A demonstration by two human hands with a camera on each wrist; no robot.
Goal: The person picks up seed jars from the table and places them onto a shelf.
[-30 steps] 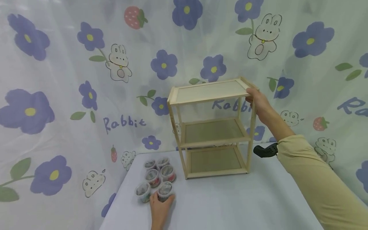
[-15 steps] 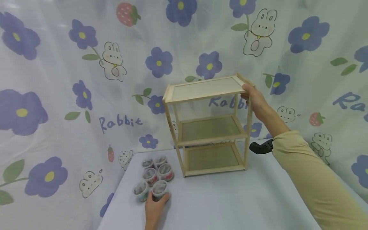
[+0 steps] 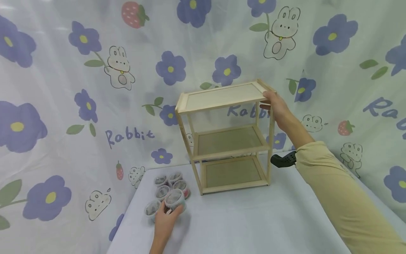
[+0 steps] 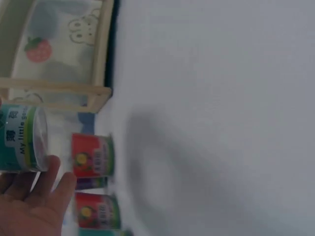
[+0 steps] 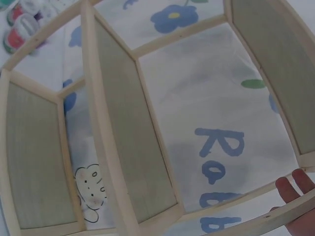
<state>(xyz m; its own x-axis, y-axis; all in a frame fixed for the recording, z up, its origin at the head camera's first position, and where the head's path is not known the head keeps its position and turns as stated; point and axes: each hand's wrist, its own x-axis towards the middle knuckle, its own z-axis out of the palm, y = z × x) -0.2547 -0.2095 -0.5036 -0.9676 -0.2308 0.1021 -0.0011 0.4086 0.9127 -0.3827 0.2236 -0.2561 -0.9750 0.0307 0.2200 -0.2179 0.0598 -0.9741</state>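
My left hand (image 3: pixel 165 223) grips a clear-lidded tub (image 3: pixel 174 198) and holds it slightly tilted above the white table. In the left wrist view this tub (image 4: pixel 19 140) has a teal label reading "My little g...". Several similar tubs (image 3: pixel 152 209) stand grouped just behind and left of it, two red-labelled ones (image 4: pixel 92 155) showing in the left wrist view. My right hand (image 3: pixel 279 108) holds the top right corner of a three-tier wooden shelf rack (image 3: pixel 225 96); its fingers (image 5: pixel 290 189) curl around the upper frame in the right wrist view.
The rack's middle shelf (image 3: pixel 228 141) and bottom shelf (image 3: pixel 233 172) bear nothing. A black perforated object (image 3: pixel 283 160) shows beside the right sleeve. White table (image 3: pixel 247 222) extends in front of the rack. A rabbit-and-flower printed curtain (image 3: pixel 196 46) hangs behind.
My left hand has lifted the front right tub off the table and tilted it. My right hand stays on the rack's corner. The head view has shifted slightly.
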